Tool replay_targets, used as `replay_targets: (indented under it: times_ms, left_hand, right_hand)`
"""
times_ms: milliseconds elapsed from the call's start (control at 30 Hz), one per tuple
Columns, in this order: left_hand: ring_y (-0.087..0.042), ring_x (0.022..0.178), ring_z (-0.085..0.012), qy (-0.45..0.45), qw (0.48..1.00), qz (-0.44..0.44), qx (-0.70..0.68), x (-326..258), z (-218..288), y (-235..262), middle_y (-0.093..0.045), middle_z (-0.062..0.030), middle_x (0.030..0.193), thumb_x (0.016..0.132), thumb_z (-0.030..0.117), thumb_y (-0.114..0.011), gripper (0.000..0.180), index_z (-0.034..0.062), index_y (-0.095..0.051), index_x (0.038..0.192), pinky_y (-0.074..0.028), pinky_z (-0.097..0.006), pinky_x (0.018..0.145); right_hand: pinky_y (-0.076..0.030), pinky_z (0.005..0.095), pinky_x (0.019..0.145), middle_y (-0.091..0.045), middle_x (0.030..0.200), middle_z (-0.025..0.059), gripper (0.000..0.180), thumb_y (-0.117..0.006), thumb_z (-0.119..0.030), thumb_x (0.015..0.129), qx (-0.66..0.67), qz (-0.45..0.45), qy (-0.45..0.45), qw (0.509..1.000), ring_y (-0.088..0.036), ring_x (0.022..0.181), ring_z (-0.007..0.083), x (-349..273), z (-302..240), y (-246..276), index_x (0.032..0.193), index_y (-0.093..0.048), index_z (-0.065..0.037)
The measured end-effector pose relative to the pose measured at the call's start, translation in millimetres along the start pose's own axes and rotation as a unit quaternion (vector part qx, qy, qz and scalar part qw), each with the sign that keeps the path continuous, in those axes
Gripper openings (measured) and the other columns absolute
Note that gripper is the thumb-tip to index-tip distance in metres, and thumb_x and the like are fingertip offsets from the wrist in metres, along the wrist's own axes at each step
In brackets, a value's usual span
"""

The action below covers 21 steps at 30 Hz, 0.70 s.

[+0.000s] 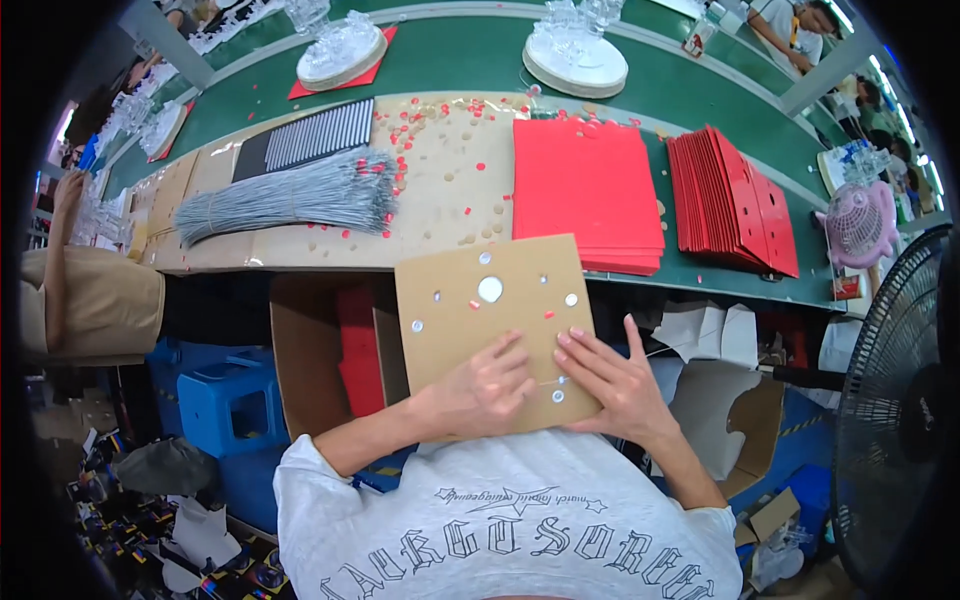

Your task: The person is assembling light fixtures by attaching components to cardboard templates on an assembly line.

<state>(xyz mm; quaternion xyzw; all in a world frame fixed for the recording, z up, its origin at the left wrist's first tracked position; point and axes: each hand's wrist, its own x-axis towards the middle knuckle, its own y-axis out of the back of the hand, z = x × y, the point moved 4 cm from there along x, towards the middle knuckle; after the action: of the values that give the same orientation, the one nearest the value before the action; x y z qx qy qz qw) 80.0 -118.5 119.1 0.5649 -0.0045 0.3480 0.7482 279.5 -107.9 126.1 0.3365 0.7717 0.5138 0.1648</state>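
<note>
A brown cardboard sheet (455, 345) with round holes, a large one near its far edge, leans against me and the table's front edge. My left hand (488, 385) is closed above its near part, fingertips pinched. What looks like a thin wire (548, 382) runs from those fingers toward a small hole at the near right. My right hand (615, 385) lies on the sheet's right side, fingers stretched out and thumb near the bottom edge. Two red bits lie on the sheet.
On the table are bundled grey wires (290, 195), dark rods (318, 137), a red sheet stack (585, 195) and folded red cards (720, 200). Right stand a pink fan (860, 225) and a black fan (895, 410). Below are a cardboard box (315, 340) and blue stool (232, 405); other people sit nearby.
</note>
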Motion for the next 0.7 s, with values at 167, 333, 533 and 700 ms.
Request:
replay_targets:
  times_ms: [167, 333, 533, 700]
  left_hand:
    - [-0.062, 0.085, -0.0310, 0.057, 0.997, 0.008, -0.053, -9.1, -15.8, 25.2, -0.055, -0.0106, 0.072, 0.066, 0.003, -0.068, 0.014, 0.0008, -0.057, 0.074, -0.046, -0.057, 0.107]
    - [-0.063, 0.085, -0.0310, 0.098, 0.981, 0.065, -0.152, -19.3, -20.3, 27.5, -0.053, -0.0104, 0.071, 0.070, -0.004, -0.069, 0.014, 0.0001, -0.055, 0.071, -0.044, -0.061, 0.109]
    - [-0.064, 0.092, -0.0325, 0.108, 0.971, 0.120, -0.179, -27.8, -13.0, 19.2, -0.058, -0.0126, 0.078, 0.074, -0.003, -0.068, 0.011, -0.0008, -0.058, 0.076, -0.037, -0.062, 0.114]
    - [-0.032, 0.147, -0.0347, 0.236, 0.923, 0.279, -0.122, -56.0, -19.9, 15.0, -0.040, -0.0262, 0.152, 0.083, 0.016, -0.070, 0.071, -0.0020, -0.038, 0.144, -0.012, -0.052, 0.124]
  right_hand:
    - [-0.015, 0.0669, 0.121, -0.058, 0.148, 0.0058, 0.095, -0.090, -0.050, 0.061, -0.003, 0.004, -0.031, 0.999, -0.051, 0.141, 0.0241, -14.5, 19.5, 4.5, 0.141, -0.061, -0.009]
    - [-0.024, 0.0654, 0.118, -0.061, 0.142, 0.0070, 0.096, -0.087, -0.057, 0.059, 0.021, -0.010, -0.011, 1.000, -0.057, 0.131, 0.0266, -0.5, 4.7, 24.5, 0.137, -0.062, -0.008]
    - [-0.055, 0.0296, 0.064, -0.070, 0.090, 0.0060, 0.022, -0.076, 0.003, 0.078, 0.245, 0.119, 0.040, 0.961, -0.068, 0.076, 0.0211, 34.2, -28.3, -15.9, 0.099, -0.078, -0.002]
    - [-0.053, 0.0311, 0.058, -0.067, 0.083, 0.0063, 0.028, -0.076, 0.004, 0.077, 0.290, 0.148, 0.016, 0.945, -0.065, 0.067, 0.0194, 35.3, -34.3, -16.3, 0.104, -0.079, -0.005]
